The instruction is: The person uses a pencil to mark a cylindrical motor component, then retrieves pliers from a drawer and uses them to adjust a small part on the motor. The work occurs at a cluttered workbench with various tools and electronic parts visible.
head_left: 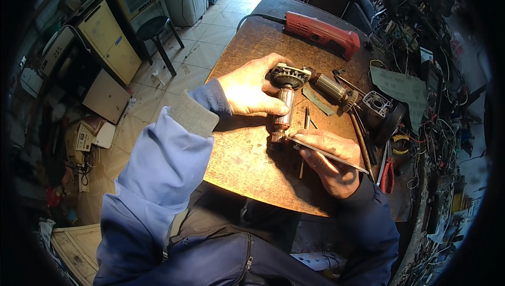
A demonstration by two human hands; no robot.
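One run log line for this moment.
left hand: grips coppery cylindrical motor armature | right hand: holds thin flat grey strip near armature's lower end | beyond: red elongated tool housing on brown table

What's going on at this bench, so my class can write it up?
A person is handling a motor rotor. The left hand grips it over a wooden table, while the right hand holds a thin flat strip, its tip at or very near the rotor's lower end. A second rotor and a red power tool lie on the table.
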